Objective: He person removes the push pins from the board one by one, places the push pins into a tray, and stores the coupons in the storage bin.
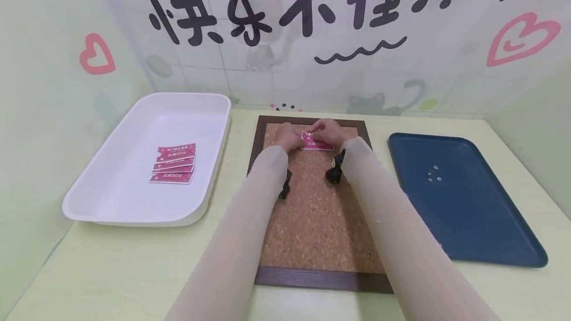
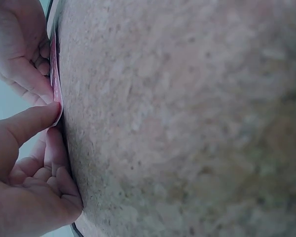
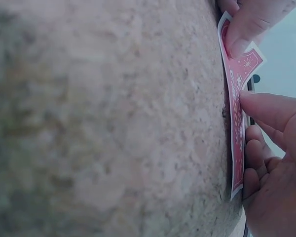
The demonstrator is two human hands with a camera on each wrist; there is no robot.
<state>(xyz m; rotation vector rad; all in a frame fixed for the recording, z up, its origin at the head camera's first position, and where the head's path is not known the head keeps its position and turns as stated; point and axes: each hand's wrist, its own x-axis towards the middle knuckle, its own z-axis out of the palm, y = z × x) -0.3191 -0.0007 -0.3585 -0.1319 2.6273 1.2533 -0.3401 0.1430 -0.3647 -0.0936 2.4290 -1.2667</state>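
Observation:
A pink paper coupon (image 1: 317,143) with white lettering lies near the top of a cork board (image 1: 312,212) in a dark wooden frame. At its left end my left hand (image 1: 287,136) pinches the paper, the thumb (image 3: 239,44) on the printed face. One corner of the coupon (image 3: 249,61) curls up off the cork in the right wrist view. My right hand (image 1: 331,132) is at the coupon's upper edge, a fingertip (image 3: 249,102) touching the paper and the other fingers curled beside it. Whether a small pin is between the right fingertips, I cannot tell.
To the left, a white tray (image 1: 111,182) holds several matching coupons (image 1: 174,162), overlapping. A dark blue tray (image 1: 473,222) on the right carries several tiny, pale, roundish pieces (image 1: 435,168). Behind the pale table (image 1: 134,261) rises a wall (image 1: 290,73) with writing and drawings.

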